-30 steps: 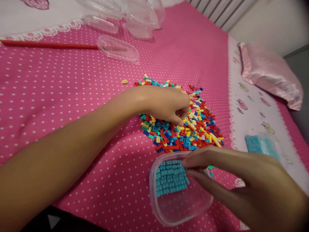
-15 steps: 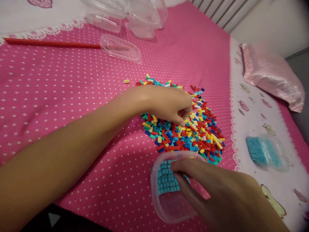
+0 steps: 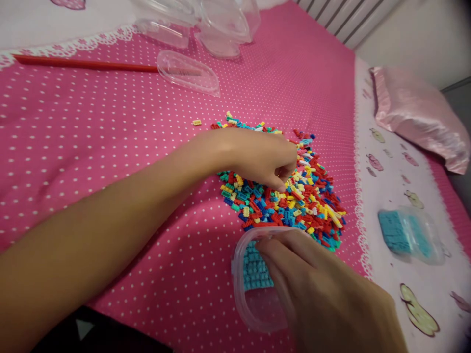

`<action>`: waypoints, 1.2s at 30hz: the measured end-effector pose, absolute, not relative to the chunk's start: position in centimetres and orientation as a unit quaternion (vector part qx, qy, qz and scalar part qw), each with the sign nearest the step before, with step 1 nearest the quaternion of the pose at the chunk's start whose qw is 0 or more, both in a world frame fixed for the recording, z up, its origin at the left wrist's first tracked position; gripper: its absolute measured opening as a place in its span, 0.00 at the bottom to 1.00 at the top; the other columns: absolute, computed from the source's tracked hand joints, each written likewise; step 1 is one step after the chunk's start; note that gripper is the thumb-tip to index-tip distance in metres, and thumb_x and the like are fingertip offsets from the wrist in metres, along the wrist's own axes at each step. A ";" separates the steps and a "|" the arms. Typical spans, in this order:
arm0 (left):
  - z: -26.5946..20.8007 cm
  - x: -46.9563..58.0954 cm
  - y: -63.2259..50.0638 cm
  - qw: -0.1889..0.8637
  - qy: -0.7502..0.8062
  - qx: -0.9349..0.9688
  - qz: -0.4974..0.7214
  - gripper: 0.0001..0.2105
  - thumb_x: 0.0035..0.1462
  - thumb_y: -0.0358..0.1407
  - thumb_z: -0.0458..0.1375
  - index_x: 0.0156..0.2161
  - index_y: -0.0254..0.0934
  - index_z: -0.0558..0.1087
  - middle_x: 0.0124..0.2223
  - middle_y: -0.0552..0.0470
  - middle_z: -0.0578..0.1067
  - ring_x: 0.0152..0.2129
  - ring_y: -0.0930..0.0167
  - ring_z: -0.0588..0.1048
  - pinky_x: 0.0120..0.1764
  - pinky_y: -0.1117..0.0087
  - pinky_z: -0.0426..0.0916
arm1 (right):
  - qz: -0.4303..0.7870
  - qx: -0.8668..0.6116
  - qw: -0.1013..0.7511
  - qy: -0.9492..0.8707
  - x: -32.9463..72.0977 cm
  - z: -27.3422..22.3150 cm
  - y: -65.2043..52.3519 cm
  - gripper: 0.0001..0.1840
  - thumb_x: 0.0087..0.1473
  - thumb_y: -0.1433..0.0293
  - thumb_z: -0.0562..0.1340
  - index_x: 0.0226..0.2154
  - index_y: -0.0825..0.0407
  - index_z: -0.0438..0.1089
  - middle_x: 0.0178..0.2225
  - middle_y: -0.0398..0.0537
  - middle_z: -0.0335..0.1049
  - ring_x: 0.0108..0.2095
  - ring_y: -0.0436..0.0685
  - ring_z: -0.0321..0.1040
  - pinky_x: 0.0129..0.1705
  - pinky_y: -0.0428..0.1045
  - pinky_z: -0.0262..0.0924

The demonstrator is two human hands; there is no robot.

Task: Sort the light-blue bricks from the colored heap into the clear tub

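Note:
A heap of tiny red, blue, yellow and teal toy bricks point(image 3: 312, 201) lies on the pink dotted cloth. My left hand point(image 3: 261, 159) rests on the heap's left part, fingers curled down and pinching among the bricks. Whether a brick is between the fingertips is hidden. Nearer to me stands a clear plastic container point(image 3: 239, 289) with rows of turquoise bricks point(image 3: 255, 269) inside. My right hand point(image 3: 312, 289) reaches into that container and covers most of it, its fingertips on the turquoise bricks.
Several clear plastic containers point(image 3: 209, 24) and a clear lid point(image 3: 187, 73) lie at the far side, beside a red stick point(image 3: 81, 63). Another clear container of turquoise bricks point(image 3: 408, 233) sits at right. A pink satin pillow point(image 3: 415, 117) lies far right. One loose yellow brick point(image 3: 196, 122) lies apart.
My right hand has moved left and deeper into the near container, covering more of the turquoise bricks. My left hand has stayed on the heap.

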State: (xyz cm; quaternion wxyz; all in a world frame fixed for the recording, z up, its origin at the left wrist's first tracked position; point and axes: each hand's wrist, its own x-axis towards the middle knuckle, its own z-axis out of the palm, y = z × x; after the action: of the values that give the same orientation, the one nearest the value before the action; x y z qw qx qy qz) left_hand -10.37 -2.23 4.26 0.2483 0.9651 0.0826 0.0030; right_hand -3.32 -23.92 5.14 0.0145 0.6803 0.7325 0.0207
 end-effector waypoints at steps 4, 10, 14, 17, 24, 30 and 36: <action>4.4 -10.5 -2.3 0.246 0.082 0.966 0.006 0.06 0.60 0.33 0.61 0.32 0.35 0.79 0.30 0.55 0.79 0.23 0.77 0.68 0.29 0.72 0.55 | 0.047 0.644 -0.007 0.763 -2.5 4.7 -24.0 0.18 0.59 0.77 0.53 0.42 0.47 0.75 0.43 0.48 0.79 0.28 0.60 0.76 0.18 0.54 0.67; 4.4 -10.5 -2.4 0.251 0.085 0.964 0.005 0.06 0.59 0.33 0.62 0.33 0.35 0.79 0.29 0.55 0.79 0.23 0.76 0.69 0.30 0.71 0.55 | 0.041 0.611 -0.022 0.790 -2.0 4.3 -23.6 0.16 0.58 0.77 0.52 0.38 0.48 0.74 0.38 0.49 0.80 0.25 0.59 0.75 0.19 0.53 0.68; 4.4 -10.5 -2.4 0.244 0.089 0.966 0.003 0.05 0.59 0.32 0.62 0.34 0.34 0.80 0.29 0.56 0.78 0.23 0.77 0.68 0.31 0.72 0.55 | 0.024 0.617 -0.027 0.786 -2.3 4.2 -23.4 0.14 0.56 0.77 0.54 0.36 0.47 0.73 0.34 0.47 0.79 0.27 0.60 0.75 0.22 0.53 0.70; 4.4 -10.5 -2.4 0.243 0.091 0.966 0.002 0.05 0.59 0.32 0.61 0.35 0.34 0.80 0.30 0.56 0.78 0.23 0.78 0.68 0.30 0.73 0.55 | 0.032 0.602 -0.028 0.797 -2.1 4.5 -23.5 0.16 0.58 0.77 0.52 0.37 0.48 0.73 0.34 0.47 0.79 0.26 0.60 0.75 0.22 0.53 0.70; 4.3 -10.5 -2.4 0.240 0.091 0.966 0.010 0.06 0.59 0.33 0.62 0.32 0.35 0.80 0.28 0.56 0.78 0.23 0.78 0.68 0.28 0.73 0.54 | 0.042 0.583 -0.025 0.811 -1.4 4.8 -23.7 0.18 0.61 0.76 0.49 0.41 0.49 0.74 0.37 0.49 0.80 0.26 0.60 0.74 0.23 0.54 0.70; 4.3 -10.5 -2.3 0.233 0.091 0.968 0.005 0.05 0.58 0.32 0.61 0.33 0.35 0.79 0.29 0.57 0.78 0.23 0.78 0.68 0.29 0.73 0.55 | -0.014 0.616 -0.021 0.787 -1.7 3.9 -23.5 0.11 0.57 0.77 0.56 0.36 0.46 0.70 0.34 0.44 0.77 0.29 0.59 0.75 0.27 0.52 0.71; 4.3 -10.5 -2.4 0.229 0.094 0.969 0.004 0.07 0.59 0.35 0.60 0.33 0.36 0.79 0.29 0.57 0.78 0.23 0.78 0.68 0.29 0.72 0.54 | -0.019 0.617 -0.022 0.787 -1.7 3.8 -23.5 0.10 0.58 0.77 0.56 0.37 0.46 0.69 0.34 0.44 0.75 0.29 0.59 0.74 0.27 0.52 0.69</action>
State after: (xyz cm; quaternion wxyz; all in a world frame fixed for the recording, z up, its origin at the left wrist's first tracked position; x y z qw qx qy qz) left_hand -10.52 -2.35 4.33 0.2290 0.9689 0.0936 0.0037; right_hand -1.74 -23.46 3.75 -0.0221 0.6168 0.7866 -0.0189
